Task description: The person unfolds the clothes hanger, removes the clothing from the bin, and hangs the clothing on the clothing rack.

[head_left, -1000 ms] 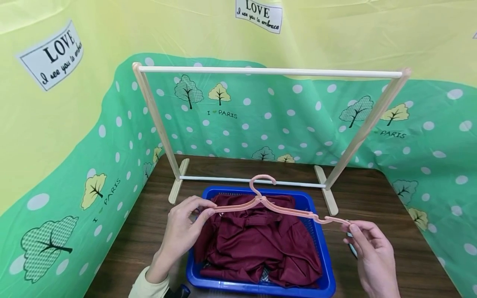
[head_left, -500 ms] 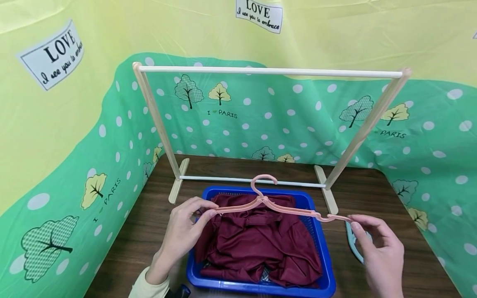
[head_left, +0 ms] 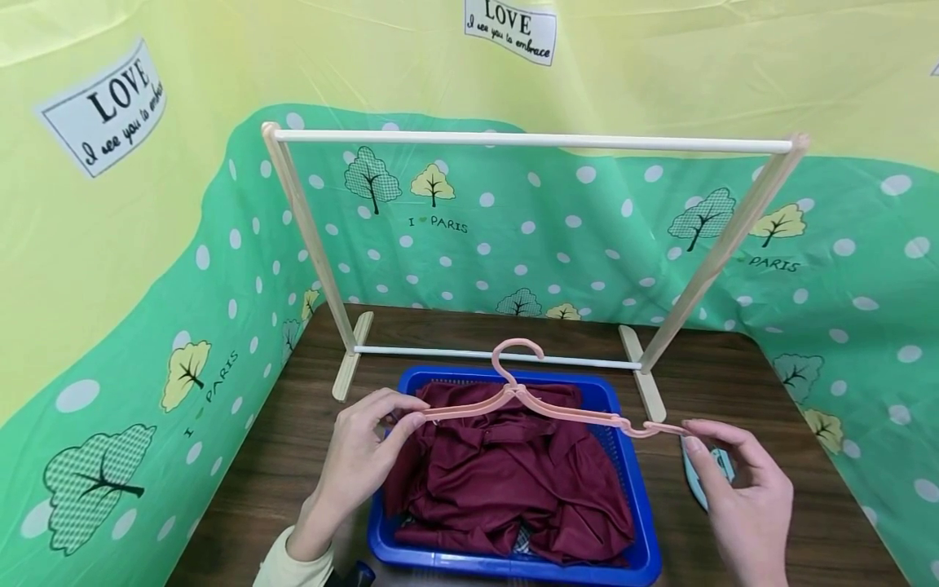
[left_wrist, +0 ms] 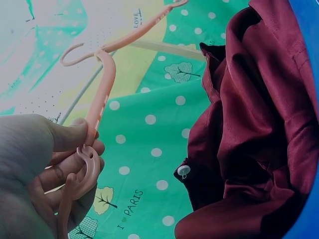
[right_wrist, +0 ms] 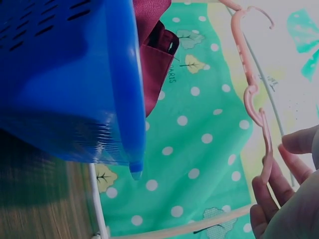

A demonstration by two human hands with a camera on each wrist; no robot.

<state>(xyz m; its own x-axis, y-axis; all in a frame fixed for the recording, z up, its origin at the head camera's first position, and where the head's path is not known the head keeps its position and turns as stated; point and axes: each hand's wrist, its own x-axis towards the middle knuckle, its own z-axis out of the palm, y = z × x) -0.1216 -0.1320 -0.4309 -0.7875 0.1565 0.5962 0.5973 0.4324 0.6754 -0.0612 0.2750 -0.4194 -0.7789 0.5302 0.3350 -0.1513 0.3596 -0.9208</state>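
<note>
A pink plastic clothes hanger [head_left: 561, 412] spans the space above the blue basket [head_left: 649, 530], hook upward. My left hand [head_left: 367, 448] pinches its left arm between thumb and fingers; the left wrist view shows this hanger arm [left_wrist: 102, 99] with its notched end below the thumb. At the other end, my right hand [head_left: 748, 481] touches the hanger tip. In the right wrist view, the hanger's end [right_wrist: 267, 159] lies against the fingers, with the thumb apart from it. A maroon garment [head_left: 506, 473] fills the basket. Partly hidden behind my right hand is a teal hanger [head_left: 693, 473].
Behind the basket stands a wooden rack with a white top rail [head_left: 528, 143] and a lower rail [head_left: 455, 354]. Its feet [head_left: 641, 375] rest on the dark wood table [head_left: 293, 440]. Patterned cloth [head_left: 198, 326] surrounds the table. A dark object [head_left: 359, 573] sits near my left wrist.
My right hand has shifted slightly right, uncovering more of the teal hanger. The pink hanger moved a little right and then slightly back. My left hand stays nearly still.
</note>
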